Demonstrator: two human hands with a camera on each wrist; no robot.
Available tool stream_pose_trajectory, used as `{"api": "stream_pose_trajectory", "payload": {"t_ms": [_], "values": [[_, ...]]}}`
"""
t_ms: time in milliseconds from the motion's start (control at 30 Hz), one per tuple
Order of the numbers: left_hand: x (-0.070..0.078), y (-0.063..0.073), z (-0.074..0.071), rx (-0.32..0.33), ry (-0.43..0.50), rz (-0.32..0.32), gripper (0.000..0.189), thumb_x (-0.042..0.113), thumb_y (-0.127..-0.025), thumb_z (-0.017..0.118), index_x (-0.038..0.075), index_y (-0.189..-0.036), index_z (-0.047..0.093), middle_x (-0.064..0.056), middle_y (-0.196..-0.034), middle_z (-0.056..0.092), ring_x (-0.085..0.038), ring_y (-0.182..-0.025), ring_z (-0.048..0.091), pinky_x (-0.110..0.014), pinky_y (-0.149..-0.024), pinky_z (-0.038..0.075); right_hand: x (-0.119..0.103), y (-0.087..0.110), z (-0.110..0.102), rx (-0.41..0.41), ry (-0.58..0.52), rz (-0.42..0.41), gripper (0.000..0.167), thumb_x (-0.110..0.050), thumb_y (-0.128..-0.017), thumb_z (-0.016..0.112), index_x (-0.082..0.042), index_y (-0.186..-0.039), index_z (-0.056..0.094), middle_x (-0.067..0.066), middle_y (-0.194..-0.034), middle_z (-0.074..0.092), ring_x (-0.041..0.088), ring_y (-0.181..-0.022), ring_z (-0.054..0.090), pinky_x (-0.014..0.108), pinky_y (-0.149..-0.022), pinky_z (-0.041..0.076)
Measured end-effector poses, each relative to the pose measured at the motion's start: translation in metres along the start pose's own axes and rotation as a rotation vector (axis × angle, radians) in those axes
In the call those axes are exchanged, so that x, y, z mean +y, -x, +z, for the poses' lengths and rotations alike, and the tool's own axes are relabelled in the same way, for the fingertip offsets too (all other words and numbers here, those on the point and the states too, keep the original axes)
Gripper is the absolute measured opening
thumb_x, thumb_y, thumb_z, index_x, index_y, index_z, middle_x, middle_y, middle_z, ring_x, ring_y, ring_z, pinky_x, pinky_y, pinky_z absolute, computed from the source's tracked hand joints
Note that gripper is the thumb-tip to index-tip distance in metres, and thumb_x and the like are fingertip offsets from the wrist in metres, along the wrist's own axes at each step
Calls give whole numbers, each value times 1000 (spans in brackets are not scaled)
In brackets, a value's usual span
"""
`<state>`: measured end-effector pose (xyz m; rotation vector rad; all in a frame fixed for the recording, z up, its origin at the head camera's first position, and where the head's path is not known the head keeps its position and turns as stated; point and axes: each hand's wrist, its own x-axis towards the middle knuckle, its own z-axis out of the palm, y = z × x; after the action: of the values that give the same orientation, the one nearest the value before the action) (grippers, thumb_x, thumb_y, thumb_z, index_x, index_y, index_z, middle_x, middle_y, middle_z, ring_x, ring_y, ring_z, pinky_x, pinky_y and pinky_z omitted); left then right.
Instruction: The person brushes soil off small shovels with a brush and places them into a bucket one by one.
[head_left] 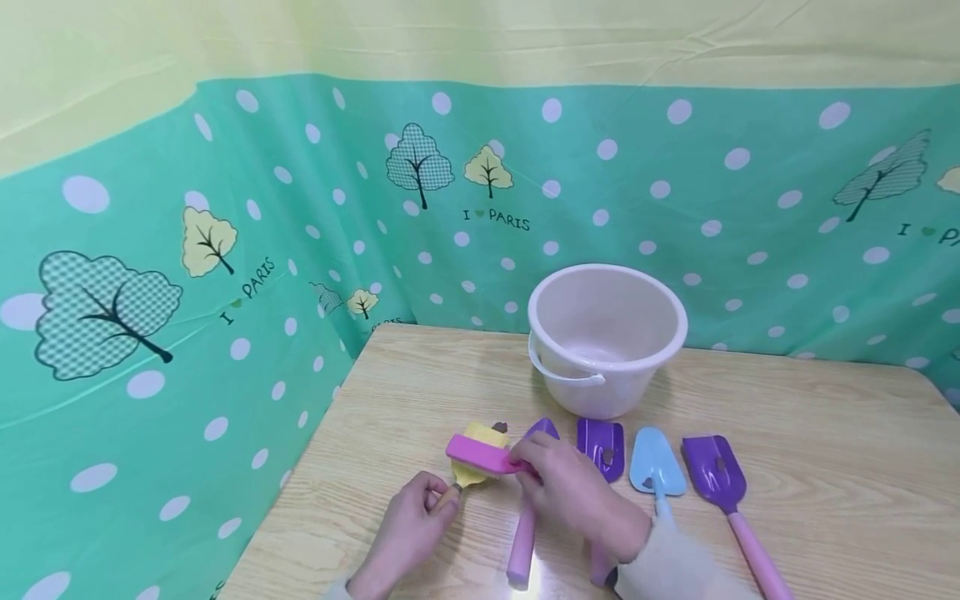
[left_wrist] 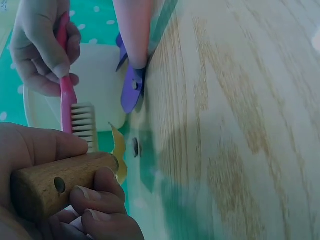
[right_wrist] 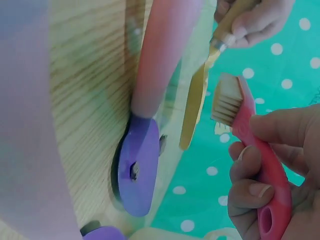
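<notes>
As I look across the counter (head_left: 847,467) from afar, I meet the spotted green cloth (head_left: 187,442) first, hanging along the left side and the back. Next comes the left hand (head_left: 411,521), its fingers wrapped round the wooden handle of the yellow shovel (head_left: 467,477). A small dark lump (head_left: 500,427) shows just beside the blade. Over that blade lies the pink brush (head_left: 477,455), bristles towards it; I cannot tell whether they touch. The right hand (head_left: 566,492) grips the brush's handle between thumb and fingers, hovering above the first purple shovel (head_left: 522,542) and partly hiding it. Further right I see the second purple shovel (head_left: 600,442), with the white bucket (head_left: 630,392) standing upright behind it, bail hanging down its front. Then come the light blue shovel (head_left: 652,462) and, last, the third purple shovel (head_left: 718,483) with its pink handle, small dark bits showing on both blades.
</notes>
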<state>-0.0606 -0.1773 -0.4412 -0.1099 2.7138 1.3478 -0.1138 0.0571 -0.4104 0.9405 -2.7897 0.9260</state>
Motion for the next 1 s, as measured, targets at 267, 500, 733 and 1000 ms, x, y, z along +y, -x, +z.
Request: {"api": "stream_pose_trajectory", "payload": {"t_ms": [267, 500, 733, 1000], "values": [[2, 0, 0, -4, 20, -4, 25, 28, -89, 65, 6, -97, 58, 1, -68, 51, -10, -54, 45, -24, -48, 40, -1, 4, 4, -28, 28, -1, 24, -12, -82, 71, -20, -104, 69, -9, -95, 60, 7, -83, 58, 27, -71, 52], [5, 1, 0, -5, 24, 7, 24, 27, -89, 64, 6, -98, 58, 2, -68, 50, -9, -53, 44, -24, -47, 39, 5, 4, 3, 7, 64, 49, 21, -15, -83, 72, -23, -103, 69, -11, -93, 60, 9, -83, 60, 29, -70, 52], [8, 3, 0, -10, 22, 13, 23, 26, -89, 64, 6, -98, 58, 1, -69, 51, -9, -54, 45, -24, -48, 41, 13, 2, 0, 69, 124, 89, 24, -11, -82, 72, -23, -102, 69, -12, -91, 57, 7, -75, 57, 24, -63, 48], [7, 6, 0, -33, 23, 16, 25, 28, -90, 64, 6, -99, 57, 1, -70, 50, -9, -54, 45, -23, -46, 40, 19, 1, -3, 100, 168, 155, 26, -12, -83, 72, -20, -107, 69, -8, -95, 59, 9, -78, 58, 28, -67, 49]]}}
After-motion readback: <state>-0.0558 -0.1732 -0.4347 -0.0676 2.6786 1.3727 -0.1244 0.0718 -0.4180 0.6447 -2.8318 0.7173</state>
